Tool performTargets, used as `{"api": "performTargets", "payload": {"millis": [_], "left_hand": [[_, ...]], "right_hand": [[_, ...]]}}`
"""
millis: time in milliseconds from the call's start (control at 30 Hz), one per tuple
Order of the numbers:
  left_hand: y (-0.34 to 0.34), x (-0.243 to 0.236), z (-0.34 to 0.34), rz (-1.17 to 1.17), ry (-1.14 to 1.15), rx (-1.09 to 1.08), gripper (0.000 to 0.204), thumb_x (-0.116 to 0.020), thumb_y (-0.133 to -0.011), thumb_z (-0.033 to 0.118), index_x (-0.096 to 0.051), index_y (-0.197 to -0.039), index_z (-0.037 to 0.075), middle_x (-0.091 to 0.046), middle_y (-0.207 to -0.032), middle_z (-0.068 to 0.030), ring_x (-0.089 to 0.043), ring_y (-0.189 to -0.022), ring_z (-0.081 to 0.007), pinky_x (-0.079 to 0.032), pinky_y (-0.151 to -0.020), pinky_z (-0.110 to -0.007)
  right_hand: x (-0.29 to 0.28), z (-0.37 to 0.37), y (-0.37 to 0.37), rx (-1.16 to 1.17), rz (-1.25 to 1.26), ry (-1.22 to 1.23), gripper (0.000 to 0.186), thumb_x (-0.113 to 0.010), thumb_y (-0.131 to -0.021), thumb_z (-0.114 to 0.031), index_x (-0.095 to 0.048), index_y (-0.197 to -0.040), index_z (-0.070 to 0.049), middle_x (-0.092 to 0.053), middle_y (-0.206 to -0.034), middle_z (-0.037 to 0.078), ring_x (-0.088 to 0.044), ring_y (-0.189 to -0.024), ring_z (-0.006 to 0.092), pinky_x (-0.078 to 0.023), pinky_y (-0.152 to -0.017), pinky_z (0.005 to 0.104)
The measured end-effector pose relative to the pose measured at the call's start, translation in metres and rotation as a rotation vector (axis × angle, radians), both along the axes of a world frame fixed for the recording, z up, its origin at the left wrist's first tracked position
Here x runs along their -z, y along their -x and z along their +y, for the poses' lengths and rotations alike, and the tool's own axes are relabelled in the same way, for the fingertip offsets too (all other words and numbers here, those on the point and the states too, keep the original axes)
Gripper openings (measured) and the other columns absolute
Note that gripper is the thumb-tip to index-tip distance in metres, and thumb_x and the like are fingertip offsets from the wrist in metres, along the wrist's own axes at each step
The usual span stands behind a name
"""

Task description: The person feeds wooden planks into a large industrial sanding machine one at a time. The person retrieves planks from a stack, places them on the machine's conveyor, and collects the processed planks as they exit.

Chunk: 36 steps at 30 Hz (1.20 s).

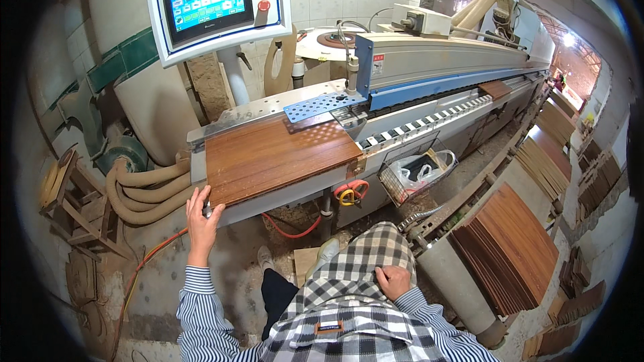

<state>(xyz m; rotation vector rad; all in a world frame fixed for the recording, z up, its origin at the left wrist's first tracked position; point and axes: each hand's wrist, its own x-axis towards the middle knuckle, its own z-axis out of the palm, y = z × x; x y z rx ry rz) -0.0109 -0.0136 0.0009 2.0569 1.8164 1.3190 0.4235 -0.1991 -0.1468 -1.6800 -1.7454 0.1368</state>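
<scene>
A reddish-brown wood-grain panel (275,161) lies flat on the infeed end of a long machine (456,67). My left hand (203,218) touches the panel's near left corner, its fingers stretched out and the thumb apart. Part of the panel's far right side passes under a blue perforated plate (322,106). Against the black-and-white checked apron (362,261) rests my right hand (394,281), its fingers curled in; nothing shows in it. Farther along the machine's track sits a smaller brown panel (495,89).
A control screen (209,4) with green and red buttons stands at the back left. To my right, stacked brown panels (516,248) lie by a grey roller (463,288). A wire basket (419,173) with plastic bags hangs on the machine. An orange hose (151,255) crosses the floor.
</scene>
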Motion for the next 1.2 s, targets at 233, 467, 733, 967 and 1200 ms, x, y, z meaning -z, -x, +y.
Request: {"api": "performTargets", "payload": {"millis": [233,467,733,967,1200], "left_hand": [[-0.028,-0.006,0.013,0.149,-0.014,-0.004,0.055,-0.074,-0.082,0.033,-0.059,-0.13,0.009,-0.062,-0.13,-0.0131,-0.038,-0.141,-0.0318,-0.009,-0.119,-0.056],[-0.071,0.0,0.033,0.17,-0.079,0.088,0.056,-0.075,-0.082,0.036,-0.059,-0.128,0.009,-0.063,-0.128,-0.0128,-0.039,-0.14,-0.0315,-0.011,-0.118,-0.056],[-0.118,0.022,0.053,0.372,-0.261,0.143,0.058,-0.063,-0.092,0.033,-0.046,-0.143,0.011,-0.057,-0.137,-0.0096,-0.049,-0.131,-0.0279,-0.027,-0.113,-0.049],[-0.126,0.032,0.059,0.417,-0.385,0.066,0.051,-0.068,-0.088,0.029,-0.054,-0.134,0.011,-0.061,-0.133,-0.0045,-0.055,-0.122,-0.0216,-0.034,-0.107,-0.044],[-0.123,0.031,0.056,0.401,-0.383,0.063,0.047,-0.069,-0.087,0.025,-0.057,-0.13,0.01,-0.061,-0.131,-0.0055,-0.055,-0.121,-0.0222,-0.035,-0.105,-0.044]], "right_hand": [[-0.005,-0.002,0.001,0.004,0.035,-0.013,0.035,-0.068,-0.086,-0.021,-0.057,-0.06,-0.002,-0.057,-0.058,0.017,-0.058,-0.054,0.0335,-0.046,-0.053,0.0447],[-0.023,-0.005,-0.022,0.097,0.183,0.024,0.029,-0.067,-0.086,-0.018,-0.061,-0.065,0.0,-0.058,-0.062,0.017,-0.058,-0.057,0.034,-0.047,-0.057,0.0444],[-0.13,0.004,-0.123,0.469,-0.454,-0.169,0.03,-0.069,-0.082,-0.016,-0.065,-0.11,-0.005,-0.061,-0.122,0.014,-0.051,-0.116,0.0338,-0.037,-0.102,0.0479],[-0.112,-0.006,-0.189,0.481,-0.662,-0.016,0.038,-0.062,-0.082,-0.006,-0.061,-0.119,-0.005,-0.058,-0.131,0.012,-0.047,-0.126,0.0362,-0.033,-0.111,0.0514],[-0.101,-0.04,-0.158,0.457,-0.638,-0.299,0.039,-0.056,-0.076,0.004,-0.063,-0.114,0.001,-0.065,-0.116,0.019,-0.059,-0.111,0.0376,-0.044,-0.103,0.0512]]}}
